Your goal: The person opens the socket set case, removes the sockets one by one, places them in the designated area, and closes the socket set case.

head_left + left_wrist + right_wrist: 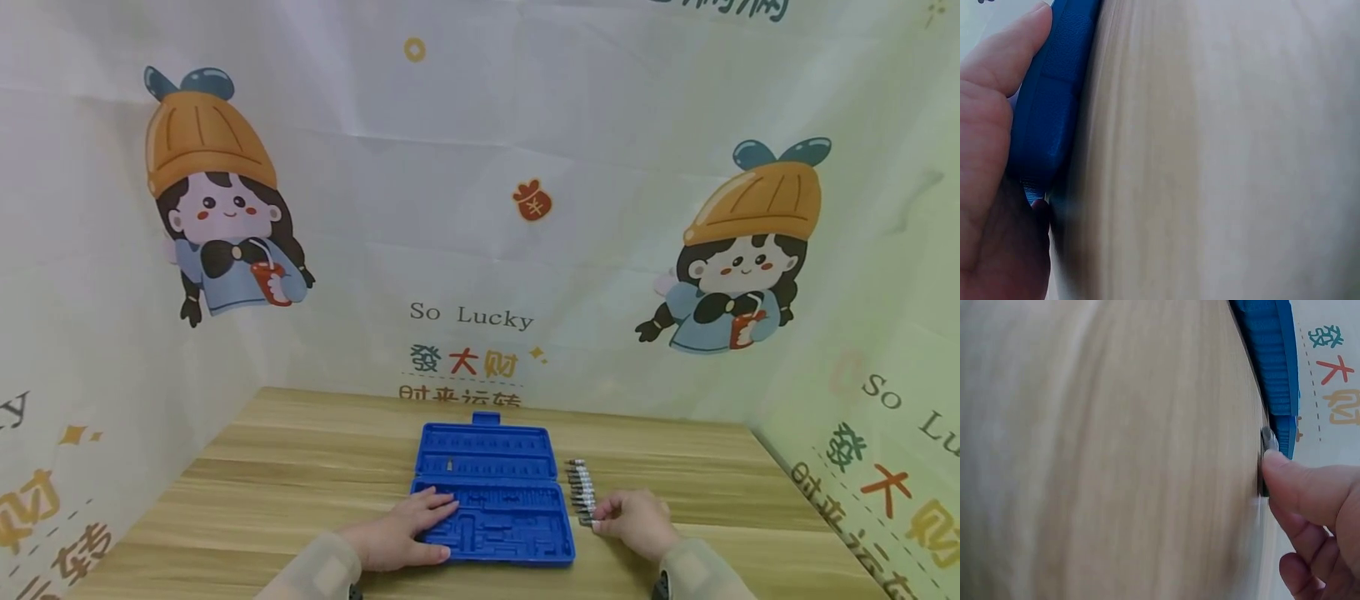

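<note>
An open blue plastic tool case (517,525) lies on the table, its moulded compartments facing up. My left hand (401,529) rests on the left side of its front half with the fingers spread; in the left wrist view the thumb lies along the case's blue edge (1054,119). To the right of the case is a row of several small silver bits with dark tips (580,483). At the near end of that row my right hand (637,521) pinches a metal bit (1269,439) between thumb and finger. Part of the bit is hidden by the fingertips.
One small brass-coloured piece (450,465) sits in a slot of the case's far half. The wooden table (300,467) meets a printed cloth backdrop (465,250) behind and at both sides.
</note>
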Motion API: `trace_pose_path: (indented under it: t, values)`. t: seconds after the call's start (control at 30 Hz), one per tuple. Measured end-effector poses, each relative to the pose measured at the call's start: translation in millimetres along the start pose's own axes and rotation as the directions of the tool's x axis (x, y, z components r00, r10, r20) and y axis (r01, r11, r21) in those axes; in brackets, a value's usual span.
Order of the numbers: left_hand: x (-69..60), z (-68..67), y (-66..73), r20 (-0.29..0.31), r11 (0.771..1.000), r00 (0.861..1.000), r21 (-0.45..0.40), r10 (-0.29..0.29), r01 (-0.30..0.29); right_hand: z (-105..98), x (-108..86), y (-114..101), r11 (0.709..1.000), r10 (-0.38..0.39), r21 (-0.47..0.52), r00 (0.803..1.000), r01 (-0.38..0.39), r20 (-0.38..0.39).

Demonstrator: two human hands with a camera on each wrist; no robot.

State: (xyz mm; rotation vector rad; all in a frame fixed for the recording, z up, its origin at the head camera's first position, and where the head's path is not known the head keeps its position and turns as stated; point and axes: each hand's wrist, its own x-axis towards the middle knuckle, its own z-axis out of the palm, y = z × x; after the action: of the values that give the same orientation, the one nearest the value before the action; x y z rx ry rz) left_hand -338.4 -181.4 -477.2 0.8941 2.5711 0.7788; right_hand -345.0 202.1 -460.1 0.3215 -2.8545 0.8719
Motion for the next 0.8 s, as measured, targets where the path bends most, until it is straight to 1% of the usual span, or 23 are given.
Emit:
trace_pose_path:
  t: [0.03, 0.1, 0.17, 0.23, 0.27, 0.43, 0.53, 0.6, 0.67, 0.73, 0.8]
  values:
    - [0.1, 0.0, -1.8, 0.0, 1.0, 1.0, 0.015, 0.007, -0.007, 0, 0.3, -1, 1.0, -0.002, -0.01, 1.0, 0.002, 0.0]
    - [-1.6, -2.0, 1.3, -0.005, 1.0, 1.0, 0.015, 0.002, -0.002, 0, 1.4, -2, 1.0, -0.009, -0.022, 1.0, 0.009, -0.008]
    - [-4.2, -5.4, 8.1, -0.005, 1.0, 1.0, -0.002, -0.016, 0.016, 0, 2.5, -3, 0.999, -0.013, -0.031, 1.0, 0.013, -0.014]
    - [-5.1, -6.6, 10.7, -0.006, 1.0, 1.0, 0.006, -0.031, 0.031, -1, 3.5, -5, 0.999, -0.012, -0.037, 1.0, 0.012, -0.018]
    - [-6.1, -7.9, 14.9, -0.008, 0.999, 0.999, -0.007, -0.046, 0.046, -2, 4.0, -6, 0.999, -0.01, -0.037, 1.0, 0.01, -0.019]
    - [-6.4, -8.8, 18.3, -0.006, 0.998, 0.998, 0.016, -0.064, 0.064, -3, 7.3, -15, 0.999, 0.039, -0.004, 0.999, -0.039, -0.003]
    - [-6.1, -9.2, 19.0, 0.0, 0.997, 0.998, 0.014, -0.07, 0.07, -3, 12.9, -23, 0.996, 0.046, 0.072, 0.999, -0.048, 0.028]
    - [-5.6, -8.9, 19.0, 0.003, 0.997, 0.997, 0.009, -0.071, 0.071, -1, 18.5, -31, 0.99, 0.042, 0.134, 0.997, -0.05, 0.064]
    - [-5.4, -8.2, 18.7, 0.007, 0.997, 0.997, 0.01, -0.072, 0.072, 2, 24.8, -41, 0.974, 0.042, 0.215, 0.994, -0.064, 0.104]
    - [-5.3, -7.3, 18.9, 0.011, 0.997, 0.997, 0.013, -0.074, 0.074, 6, 31.9, -52, 0.963, 0.039, 0.258, 0.989, -0.076, 0.142]
    - [-5.2, -6.6, 18.9, 0.016, 0.997, 0.997, 0.009, -0.075, 0.075, 10, 39.0, -64, 0.953, 0.02, 0.297, 0.986, -0.068, 0.163]
